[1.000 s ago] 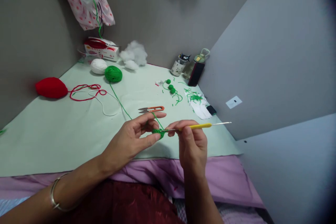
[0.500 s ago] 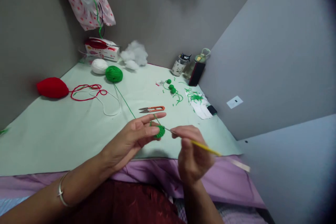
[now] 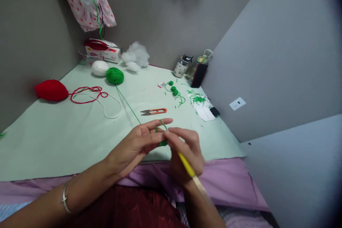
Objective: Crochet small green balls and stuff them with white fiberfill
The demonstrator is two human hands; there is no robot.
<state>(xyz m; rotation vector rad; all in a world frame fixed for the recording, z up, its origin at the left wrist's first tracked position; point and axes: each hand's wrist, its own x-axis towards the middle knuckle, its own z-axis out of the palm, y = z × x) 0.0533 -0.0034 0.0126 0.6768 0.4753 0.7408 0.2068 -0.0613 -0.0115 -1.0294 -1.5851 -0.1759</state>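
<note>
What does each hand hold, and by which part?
The left hand pinches the small green crochet piece between thumb and fingers. The right hand grips the crochet hook by its yellow handle.

Pale green table (image 3: 66,139). Orange snips (image 3: 154,111) lie just beyond my left hand (image 3: 139,142). Green yarn ball (image 3: 115,75) sits further out and to the left, with the white ball (image 3: 99,68) just beside it. Red ball (image 3: 51,90) far left of my grip, loose red strand (image 3: 88,92) trailing from it. Beyond my right hand (image 3: 187,153): small green balls (image 3: 173,89), green scraps (image 3: 199,99). Stuffing (image 3: 135,57) and jar (image 3: 181,67) at the far edge.
</note>
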